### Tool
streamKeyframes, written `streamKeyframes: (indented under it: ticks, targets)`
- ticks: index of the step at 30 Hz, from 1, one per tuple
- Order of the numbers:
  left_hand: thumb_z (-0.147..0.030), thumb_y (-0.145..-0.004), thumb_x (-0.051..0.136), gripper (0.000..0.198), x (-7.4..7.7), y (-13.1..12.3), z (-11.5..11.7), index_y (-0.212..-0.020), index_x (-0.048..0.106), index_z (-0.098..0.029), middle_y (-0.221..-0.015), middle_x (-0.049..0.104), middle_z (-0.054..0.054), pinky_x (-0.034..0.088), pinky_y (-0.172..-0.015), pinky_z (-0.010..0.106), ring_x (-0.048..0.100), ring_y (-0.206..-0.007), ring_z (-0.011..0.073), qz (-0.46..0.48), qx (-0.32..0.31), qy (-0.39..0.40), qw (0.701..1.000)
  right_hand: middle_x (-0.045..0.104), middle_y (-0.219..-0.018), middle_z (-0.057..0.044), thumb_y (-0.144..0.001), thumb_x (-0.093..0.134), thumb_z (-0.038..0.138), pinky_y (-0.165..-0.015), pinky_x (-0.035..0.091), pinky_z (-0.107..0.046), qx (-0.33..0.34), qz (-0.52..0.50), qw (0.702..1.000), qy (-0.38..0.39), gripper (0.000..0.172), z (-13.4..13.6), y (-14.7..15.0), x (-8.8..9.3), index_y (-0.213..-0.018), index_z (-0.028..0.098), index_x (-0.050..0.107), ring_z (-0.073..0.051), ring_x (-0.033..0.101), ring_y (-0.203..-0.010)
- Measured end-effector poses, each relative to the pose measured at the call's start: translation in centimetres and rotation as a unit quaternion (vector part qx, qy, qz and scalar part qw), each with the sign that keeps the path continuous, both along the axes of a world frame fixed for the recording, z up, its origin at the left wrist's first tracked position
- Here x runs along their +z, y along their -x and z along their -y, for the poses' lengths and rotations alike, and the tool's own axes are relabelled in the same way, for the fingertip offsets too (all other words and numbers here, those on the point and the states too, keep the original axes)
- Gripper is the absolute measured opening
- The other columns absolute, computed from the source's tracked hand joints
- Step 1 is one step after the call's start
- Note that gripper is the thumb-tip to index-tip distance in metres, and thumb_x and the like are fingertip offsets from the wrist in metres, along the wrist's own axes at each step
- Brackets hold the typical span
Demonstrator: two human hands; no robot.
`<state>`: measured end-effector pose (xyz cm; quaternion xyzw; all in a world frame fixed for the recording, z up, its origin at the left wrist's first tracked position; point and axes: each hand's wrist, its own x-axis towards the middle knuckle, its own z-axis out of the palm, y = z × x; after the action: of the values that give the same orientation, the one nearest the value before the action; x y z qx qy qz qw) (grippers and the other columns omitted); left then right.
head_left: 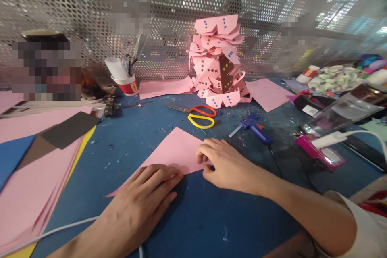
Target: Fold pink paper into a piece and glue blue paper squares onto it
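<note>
Table (187, 225): blue, scuffed.
Pink paper (177, 149): on the table, just nearer than the scissors (191, 110).
Left hand (145, 195): laid over its near edge, fingers extended.
Right hand (225, 163): curled at its right corner; whether pinching, I can't tell.

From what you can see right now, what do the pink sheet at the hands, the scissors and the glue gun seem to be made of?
Pink sheet: apparently matte paper or thin card; thin straight edges, no shine.
Scissors: grey blades, probably metal; smooth, brightly coloured handles, likely plastic or plastic-coated.
Glue gun: blue body, likely hard plastic, given its moulded shape and even colour.
</note>
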<state>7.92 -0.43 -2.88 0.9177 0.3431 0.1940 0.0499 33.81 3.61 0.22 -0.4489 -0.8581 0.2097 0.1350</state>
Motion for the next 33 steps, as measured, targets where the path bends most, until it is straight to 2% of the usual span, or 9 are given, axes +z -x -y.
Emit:
streamKeyframes:
  ticks: [12,17,22,27,33]
  targets:
    - [-0.012,-0.099,0.052,0.031,0.3,0.8,0.0,-0.128,0.062,-0.014,-0.126,0.066,0.010,0.050,-0.105,0.032,0.059,-0.119,0.0200,0.042,-0.011,0.002,0.999,0.062,-0.103,0.000,-0.080,0.055,0.006,-0.085,0.041,-0.032,0.035,0.041,0.998,0.015,0.022,-0.5,-1.2,1.2,-0.096,0.021,0.057,-0.016,0.056,-0.093]
    - [-0.010,-0.099,0.049,0.033,0.5,0.7,0.0,-0.130,0.062,-0.015,-0.124,0.067,0.010,0.051,-0.105,0.034,0.059,-0.119,0.0202,0.042,-0.013,-0.010,0.999,0.062,-0.107,-0.004,-0.090,0.052,0.007,-0.089,0.044,-0.036,0.098,0.110,0.987,-0.064,0.021,0.5,-1.4,2.0,-0.106,0.019,0.056,-0.020,0.057,-0.101]
    - [-0.009,-0.099,0.051,0.033,0.4,0.9,-0.2,-0.130,0.061,-0.013,-0.122,0.068,0.010,0.051,-0.103,0.033,0.060,-0.116,0.0200,0.028,-0.024,-0.047,0.998,0.057,-0.102,-0.006,-0.088,0.049,0.001,-0.077,0.045,-0.038,0.154,0.204,0.954,-0.154,0.021,1.7,-1.7,2.5,-0.098,0.019,0.055,-0.024,0.055,-0.093]
    - [-0.010,-0.100,0.049,0.030,0.4,1.1,-0.5,-0.127,0.062,-0.011,-0.119,0.067,0.011,0.052,-0.101,0.033,0.059,-0.114,0.0199,0.015,-0.023,-0.047,0.999,0.055,-0.097,-0.006,-0.080,0.050,-0.005,-0.072,0.044,-0.037,0.171,0.236,0.937,-0.192,0.028,1.5,-1.5,2.5,-0.095,0.018,0.054,-0.024,0.052,-0.088]
    - [-0.010,-0.099,0.052,0.028,0.3,1.3,-0.6,-0.125,0.062,-0.012,-0.119,0.066,0.011,0.051,-0.099,0.032,0.060,-0.111,0.0187,0.017,-0.016,-0.031,0.999,0.055,-0.095,-0.006,-0.078,0.051,-0.004,-0.071,0.042,-0.036,0.182,0.241,0.932,-0.202,0.027,1.3,-1.7,2.3,-0.093,0.018,0.053,-0.023,0.051,-0.086]
